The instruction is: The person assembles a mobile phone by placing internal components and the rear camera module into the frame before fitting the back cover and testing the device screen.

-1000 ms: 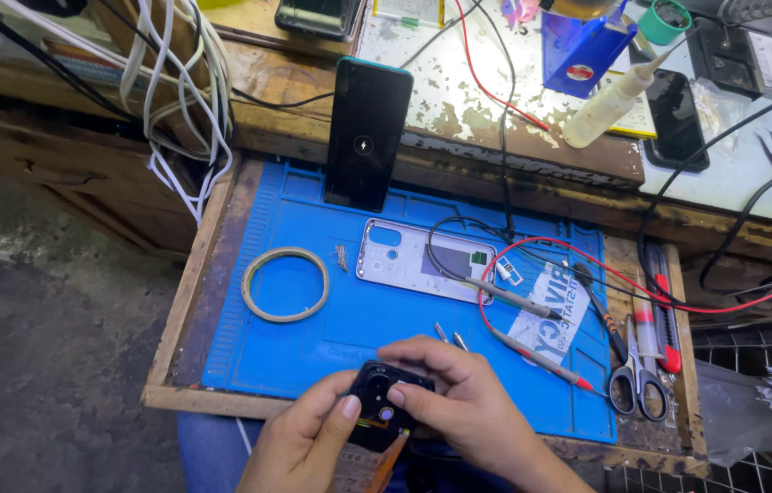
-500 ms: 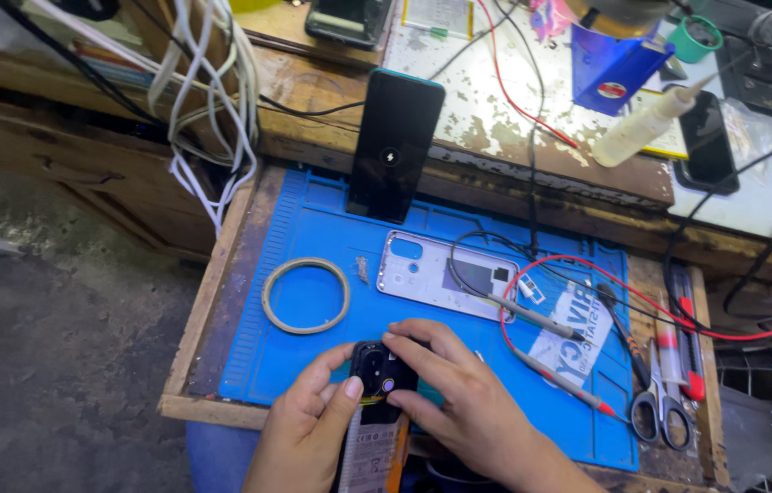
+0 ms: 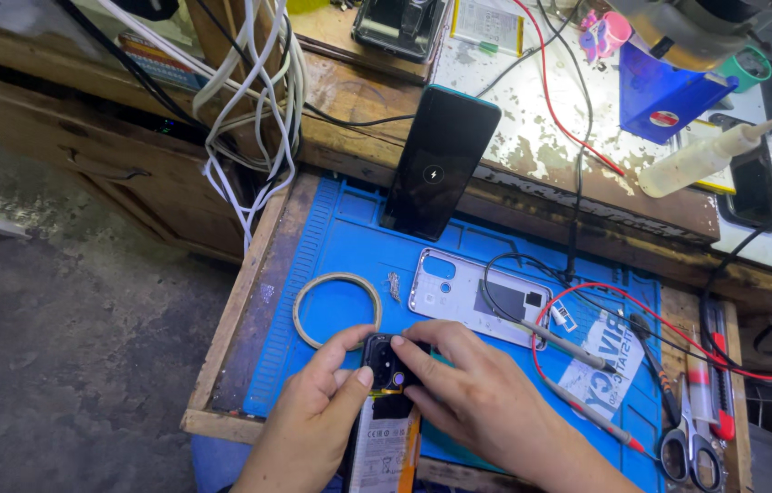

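Note:
Both my hands hold an opened phone at the near edge of the blue work mat; its dark camera block and pale battery face up. My left hand grips the phone's left side with the thumb on the camera block. My right hand rests over the right side, fingertips pressing on the top end. A white phone back cover lies on the mat just beyond my hands. A ring of tape lies to the left of it.
A dark phone leans upright against the bench edge behind the mat. Red and black probe leads cross the mat's right side. Scissors and red-handled tools lie at far right. White cables hang at left. A glue bottle lies on the bench.
The view has shifted closer and to the right. My hands keep hold of the opened phone, now raised slightly further onto the mat, with more of the battery showing.

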